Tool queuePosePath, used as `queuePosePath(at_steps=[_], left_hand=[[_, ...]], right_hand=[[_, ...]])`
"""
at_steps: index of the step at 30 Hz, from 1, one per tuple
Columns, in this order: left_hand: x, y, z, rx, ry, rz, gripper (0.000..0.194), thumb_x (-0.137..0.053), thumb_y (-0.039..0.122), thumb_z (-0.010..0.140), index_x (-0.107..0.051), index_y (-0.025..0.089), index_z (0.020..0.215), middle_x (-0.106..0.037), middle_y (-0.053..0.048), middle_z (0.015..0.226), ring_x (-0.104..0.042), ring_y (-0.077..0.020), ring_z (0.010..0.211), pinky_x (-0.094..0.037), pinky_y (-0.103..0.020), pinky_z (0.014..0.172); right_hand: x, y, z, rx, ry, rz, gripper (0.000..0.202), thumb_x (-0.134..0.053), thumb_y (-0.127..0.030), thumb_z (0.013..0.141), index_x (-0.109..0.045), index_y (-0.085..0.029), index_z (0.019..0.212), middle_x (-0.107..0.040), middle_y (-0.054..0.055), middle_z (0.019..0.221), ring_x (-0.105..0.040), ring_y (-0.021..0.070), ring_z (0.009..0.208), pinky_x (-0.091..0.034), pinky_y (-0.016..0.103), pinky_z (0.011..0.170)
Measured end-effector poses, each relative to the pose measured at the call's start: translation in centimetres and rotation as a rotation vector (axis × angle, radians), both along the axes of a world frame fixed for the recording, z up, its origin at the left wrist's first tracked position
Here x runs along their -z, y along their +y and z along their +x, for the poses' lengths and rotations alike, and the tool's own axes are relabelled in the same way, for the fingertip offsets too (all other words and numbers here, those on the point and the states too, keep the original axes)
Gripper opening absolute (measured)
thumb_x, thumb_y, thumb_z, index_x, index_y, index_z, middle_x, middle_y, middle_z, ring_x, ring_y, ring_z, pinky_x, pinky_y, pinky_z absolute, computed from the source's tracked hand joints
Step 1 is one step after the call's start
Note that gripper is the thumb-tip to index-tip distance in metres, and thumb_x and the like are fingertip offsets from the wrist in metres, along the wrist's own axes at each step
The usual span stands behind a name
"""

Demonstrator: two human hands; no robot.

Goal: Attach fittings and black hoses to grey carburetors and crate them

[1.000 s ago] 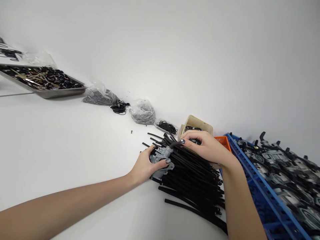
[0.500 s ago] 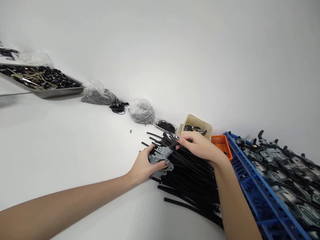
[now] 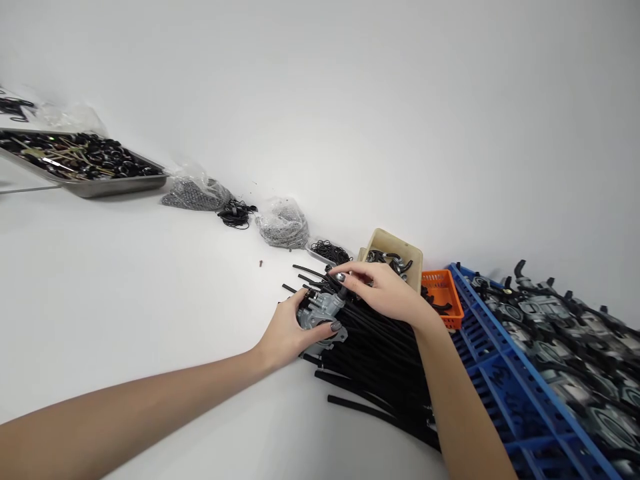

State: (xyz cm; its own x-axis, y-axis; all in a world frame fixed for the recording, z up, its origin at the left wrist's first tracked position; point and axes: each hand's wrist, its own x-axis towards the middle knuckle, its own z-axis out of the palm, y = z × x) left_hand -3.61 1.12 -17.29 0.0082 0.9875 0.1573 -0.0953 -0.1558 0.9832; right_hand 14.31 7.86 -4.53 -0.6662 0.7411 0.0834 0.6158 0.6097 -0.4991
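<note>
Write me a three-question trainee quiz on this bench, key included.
1. Which hand is wrapped around the grey metal part: A) left, B) right, C) neither?
2. True or false: the orange basket stands between the beige bin and the blue crate.
3. Fill in: a bundle of black ____ lies beneath the right hand.

Key: 1. A, the left hand. 2. True. 3. Tubes.

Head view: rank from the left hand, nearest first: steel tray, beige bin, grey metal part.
1. Grey metal part, held in the left hand
2. Beige bin, ahead and right
3. Steel tray, far left, well back
</note>
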Motion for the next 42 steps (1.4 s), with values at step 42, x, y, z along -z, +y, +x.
queuePosePath(at_steps=[42], left_hand=[[-0.2,-0.3,0.0,0.005,0.042,0.006,0.054,-0.088,0.045,0.063,-0.066,0.019,0.106,-0.076,-0.004,0.101,-0.069,-0.0254,0.095,-0.052,-0.035,0.086]], right_hand=[[-0.9,-1.7,0.1,0.079,-0.070,0.064,0.032,-0.049,-0.039,0.105,-0.073,-0.021,0.093,-0.062,0.001,0.072,-0.053,0.0175,0.066,-0.037,0.029,0.062]])
